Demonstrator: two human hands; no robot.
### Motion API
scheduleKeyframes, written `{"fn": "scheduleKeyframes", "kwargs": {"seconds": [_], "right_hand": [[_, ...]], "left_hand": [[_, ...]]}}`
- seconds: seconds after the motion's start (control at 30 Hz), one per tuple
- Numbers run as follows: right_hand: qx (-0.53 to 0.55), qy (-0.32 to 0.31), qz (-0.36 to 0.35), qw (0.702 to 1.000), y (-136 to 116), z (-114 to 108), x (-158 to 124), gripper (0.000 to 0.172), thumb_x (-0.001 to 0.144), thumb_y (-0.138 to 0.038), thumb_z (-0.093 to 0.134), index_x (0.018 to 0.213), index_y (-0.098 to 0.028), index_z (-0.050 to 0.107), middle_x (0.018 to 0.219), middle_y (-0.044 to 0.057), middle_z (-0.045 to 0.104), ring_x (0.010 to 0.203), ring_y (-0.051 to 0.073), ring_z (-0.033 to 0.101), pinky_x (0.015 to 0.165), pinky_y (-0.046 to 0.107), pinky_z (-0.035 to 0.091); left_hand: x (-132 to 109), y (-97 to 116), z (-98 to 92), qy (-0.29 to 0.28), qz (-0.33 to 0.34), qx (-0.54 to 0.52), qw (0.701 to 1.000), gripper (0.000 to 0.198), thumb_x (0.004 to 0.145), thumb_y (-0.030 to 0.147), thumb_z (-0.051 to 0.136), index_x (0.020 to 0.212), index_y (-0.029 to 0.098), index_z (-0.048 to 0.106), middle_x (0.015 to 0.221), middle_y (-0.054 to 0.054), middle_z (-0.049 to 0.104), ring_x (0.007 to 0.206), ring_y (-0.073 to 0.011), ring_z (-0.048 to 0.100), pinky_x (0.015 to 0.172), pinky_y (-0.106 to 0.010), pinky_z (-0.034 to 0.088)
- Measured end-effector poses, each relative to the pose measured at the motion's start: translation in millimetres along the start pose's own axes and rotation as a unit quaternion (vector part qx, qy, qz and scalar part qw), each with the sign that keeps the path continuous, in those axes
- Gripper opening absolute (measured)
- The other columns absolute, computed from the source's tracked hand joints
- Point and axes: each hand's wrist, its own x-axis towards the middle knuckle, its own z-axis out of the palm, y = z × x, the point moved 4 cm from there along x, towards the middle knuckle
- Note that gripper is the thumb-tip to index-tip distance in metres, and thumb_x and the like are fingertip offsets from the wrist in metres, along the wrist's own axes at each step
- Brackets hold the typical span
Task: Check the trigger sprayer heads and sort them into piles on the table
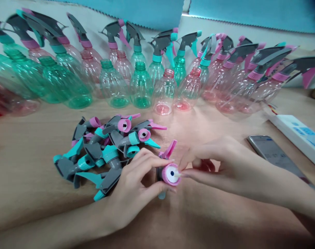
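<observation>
My left hand (136, 183) is closed around a grey spray-trigger head with a pink cap (170, 174), its round open end facing me and its pink lever pointing up. My right hand (214, 162) comes in from the right with fingers pinched at the cap's rim, pressing a small whitish piece (177, 175) into its white centre. Both hands rest low over the wooden table (38, 193). Just left of my left hand lies a pile of loose trigger heads (108, 145), grey with teal or pink parts.
Rows of green and pink clear plastic bottles (139, 86) stand along the back, some open, some fitted with trigger heads. A phone (270, 150) and a white power strip (299, 135) lie at the right. Blue panels rise behind the bottles.
</observation>
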Motion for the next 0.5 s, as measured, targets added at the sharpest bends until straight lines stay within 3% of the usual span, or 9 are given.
{"fn": "scheduleKeyframes", "kwargs": {"seconds": [0.17, 0.5], "right_hand": [[-0.06, -0.004, -0.018, 0.998, -2.1, 3.5, -0.9, 0.006, 0.081, -0.017, 0.063, 0.081, -0.023, 0.064, 0.062, -0.01, 0.056, 0.051, 0.003, 0.045, 0.05, 0.015, 0.032], [-0.097, 0.016, -0.022, 0.995, -0.4, 3.8, -1.8, 0.006, 0.081, -0.022, 0.064, 0.076, -0.021, 0.061, 0.058, -0.009, 0.052, 0.049, 0.005, 0.043, 0.048, 0.019, 0.03]], "left_hand": [[-1.9, -1.0, -0.3, -0.003, -0.01, 0.002, 1.0, 0.026, 0.079, 0.015, 0.07, 0.103, 0.022, 0.063, 0.084, 0.001, 0.057, 0.083, -0.0155, 0.051, 0.072, -0.027, 0.042], [1.9, 0.0, -0.2, 0.004, 0.007, 0.002, 1.0, 0.028, 0.076, 0.011, 0.073, 0.101, 0.02, 0.064, 0.088, 0.0, 0.061, 0.085, -0.0152, 0.051, 0.074, -0.027, 0.043]]}}
